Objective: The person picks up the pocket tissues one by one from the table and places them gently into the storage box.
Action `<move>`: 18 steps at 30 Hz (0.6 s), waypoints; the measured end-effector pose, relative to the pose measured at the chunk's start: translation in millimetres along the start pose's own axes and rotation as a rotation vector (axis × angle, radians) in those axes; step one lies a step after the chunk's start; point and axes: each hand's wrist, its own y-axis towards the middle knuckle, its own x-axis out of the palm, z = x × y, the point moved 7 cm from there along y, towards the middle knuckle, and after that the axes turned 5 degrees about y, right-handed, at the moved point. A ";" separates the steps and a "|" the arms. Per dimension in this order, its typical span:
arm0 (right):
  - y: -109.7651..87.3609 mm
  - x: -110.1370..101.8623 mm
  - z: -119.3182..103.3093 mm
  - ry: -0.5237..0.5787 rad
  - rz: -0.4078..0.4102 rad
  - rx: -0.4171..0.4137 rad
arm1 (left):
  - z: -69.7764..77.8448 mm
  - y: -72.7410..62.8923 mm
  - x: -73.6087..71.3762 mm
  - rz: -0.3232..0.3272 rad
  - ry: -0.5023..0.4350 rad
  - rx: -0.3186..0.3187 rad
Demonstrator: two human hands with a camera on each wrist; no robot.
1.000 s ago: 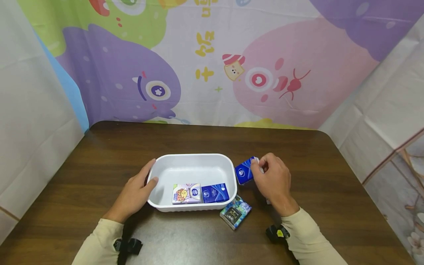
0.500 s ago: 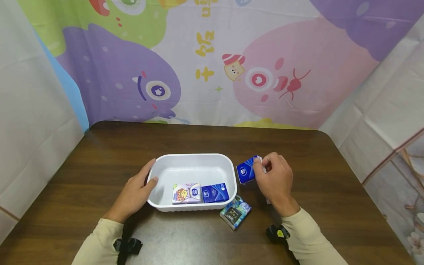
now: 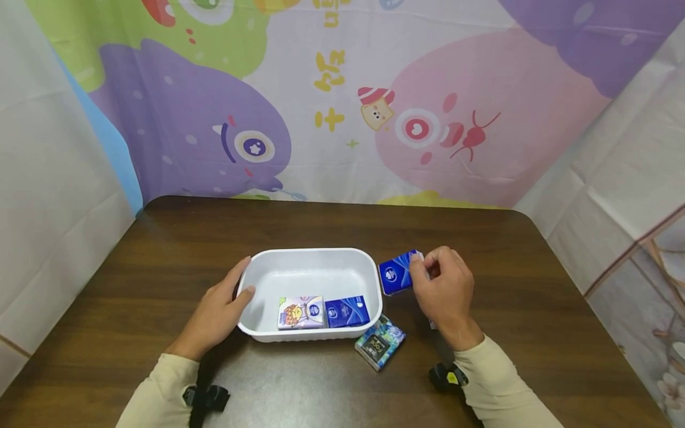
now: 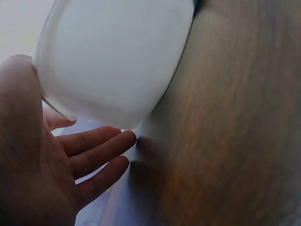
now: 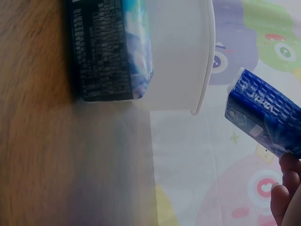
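Observation:
A white plastic tub (image 3: 299, 267) stands on the table. My left hand (image 3: 216, 312) rests at its left end, thumb over the rim; in the left wrist view the fingers (image 4: 101, 155) are fairly straight and spread outside the wall. With thumb and fingertips, my right hand (image 3: 444, 291) pinches a blue tissue pack (image 3: 395, 274) by its right end. In the right wrist view this blue pack (image 5: 263, 115) is raised above the tub's rim. Inside the tub lie a cartoon-printed tissue pack (image 3: 301, 312) and another blue tissue pack (image 3: 346, 312), side by side.
A blue-green pack with a dark label (image 3: 380, 343) lies on the brown table (image 3: 299, 386), against the tub's front right corner. Part of a white thing (image 3: 432, 324) shows beneath my right hand, mostly hidden. A cartoon-printed cloth (image 3: 342, 160) hangs behind the table.
My right hand has shifted a little to the right, and the held blue tissue pack has tilted slightly. The left hand and the tub have stayed in place.

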 end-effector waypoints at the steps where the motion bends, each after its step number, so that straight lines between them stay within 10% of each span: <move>1: -0.2 0.1 0.0 0.002 -0.001 0.001 | 0.1 -0.1 0.0 0.002 -0.001 0.002; 18: -3.2 5.1 -12.7 0.033 -0.036 -0.035 | -1.9 0.3 0.8 -0.001 -0.005 0.000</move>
